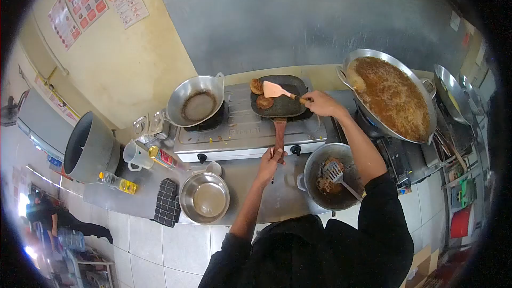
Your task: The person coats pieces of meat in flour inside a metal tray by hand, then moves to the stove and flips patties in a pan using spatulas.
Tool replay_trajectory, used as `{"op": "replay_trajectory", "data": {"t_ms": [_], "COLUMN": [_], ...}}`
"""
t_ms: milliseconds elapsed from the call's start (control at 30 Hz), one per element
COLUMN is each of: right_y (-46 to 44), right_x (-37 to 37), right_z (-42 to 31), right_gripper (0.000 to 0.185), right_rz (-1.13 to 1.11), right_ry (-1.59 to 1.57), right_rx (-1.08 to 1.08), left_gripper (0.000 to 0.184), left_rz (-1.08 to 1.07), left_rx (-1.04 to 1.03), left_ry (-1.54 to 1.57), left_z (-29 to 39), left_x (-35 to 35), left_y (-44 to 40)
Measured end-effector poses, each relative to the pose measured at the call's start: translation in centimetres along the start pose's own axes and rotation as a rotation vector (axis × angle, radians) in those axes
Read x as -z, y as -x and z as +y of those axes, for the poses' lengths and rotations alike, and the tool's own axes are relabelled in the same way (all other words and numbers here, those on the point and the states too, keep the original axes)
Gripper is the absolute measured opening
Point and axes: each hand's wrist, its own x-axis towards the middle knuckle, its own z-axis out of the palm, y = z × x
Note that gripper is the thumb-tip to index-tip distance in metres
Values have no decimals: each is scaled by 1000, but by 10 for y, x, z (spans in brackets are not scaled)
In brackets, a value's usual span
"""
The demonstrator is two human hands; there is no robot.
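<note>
A square dark frying pan (290,108) sits on the right burner of the stove, its brown handle pointing toward me. My left hand (270,164) is closed around the end of that handle. In my right hand (323,103) is a spatula (274,89) with a pale pink blade and a dark handle. The blade is over the pan's left part, next to two browned patties. One patty (256,86) lies at the pan's far left edge; the other patty (264,102) lies just nearer to me. Whether the blade touches either one, I cannot tell.
Bubbling oil fills a large wok (392,98) on the right. A smaller wok (196,101) stands on the left burner. Nearer me are a steel bowl (205,221) and a pot (305,181) holding a slotted turner (334,172). A checked cloth (167,202) and oil bottle (118,182) lie left.
</note>
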Motion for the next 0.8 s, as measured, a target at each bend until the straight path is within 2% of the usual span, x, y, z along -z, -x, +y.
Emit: {"op": "replay_trajectory", "data": {"t_ms": [167, 267, 333, 367, 433, 533, 633, 800], "right_y": [-2, -11, -21, -25, -29, -39, -37, -26], "right_x": [-5, -6, -7, -11, -19, -39, -41, -23], "right_z": [-3, 4, 14, 17, 24, 26, 26, 33], "right_gripper": [28, 32, 25, 25, 25, 24, 22, 24], "right_rz": [28, 68, -197, -197, -413, -358, -269, -273], "right_ry": [-5, 38, 83, 85, -305, -497, -518, -568], "right_rx": [49, -18, -299, -297, -254, -317, -230, -203], "left_gripper": [26, 26, 26, 26, 26, 27, 28, 27], "left_rz": [15, 22, 20, 22, 21, 16, 36, 47], "left_rx": [27, 20, 16, 14, 17, 19, -2, 2], "left_ry": [22, 18, 11, 13, 37, 18, 33, 8], "left_z": [12, 11, 11, 11, 9, 3, 7, -2], "left_x": [-3, -3, -3, -3, -6, -6, -7, -3], "left_y": [4, 4, 3, 3, 3, 0, 5, 2]}}
